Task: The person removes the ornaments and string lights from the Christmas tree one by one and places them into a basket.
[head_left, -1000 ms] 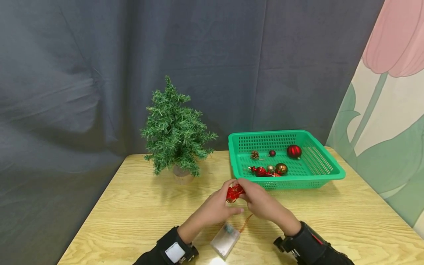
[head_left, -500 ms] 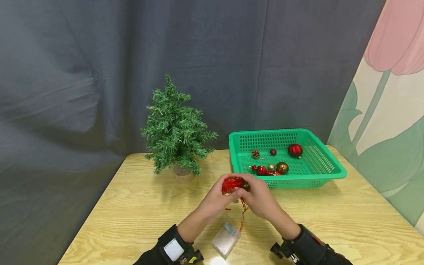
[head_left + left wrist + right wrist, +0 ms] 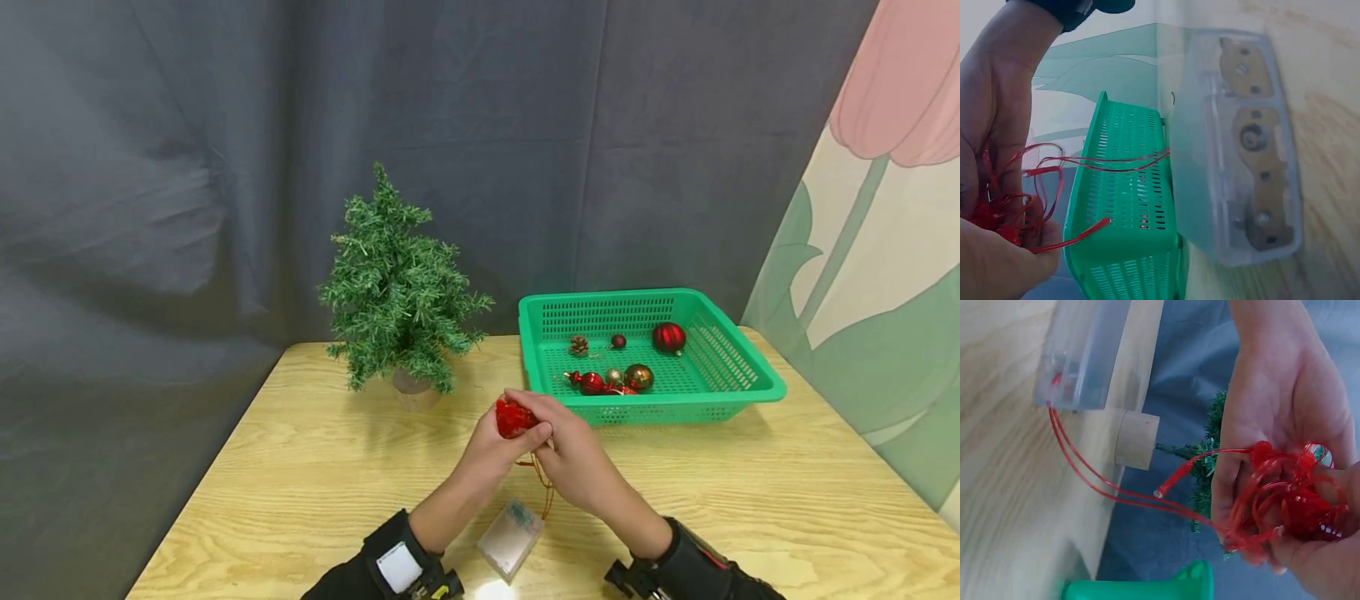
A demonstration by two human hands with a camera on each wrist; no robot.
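Both hands raised slightly, left hand and right hand grip red wire bundle

The head camera looks forward and down from above the person's forearms. It takes in the whole wooden table, with the dark curtain behind. The left wrist camera sits very low and close, rolled on its side, so the table stands like a wall at the right and the clear battery box fills the middle. The right wrist camera is also near and rolled, with the table at the left. All three views share the battery box, the green basket and the red wire bundle.
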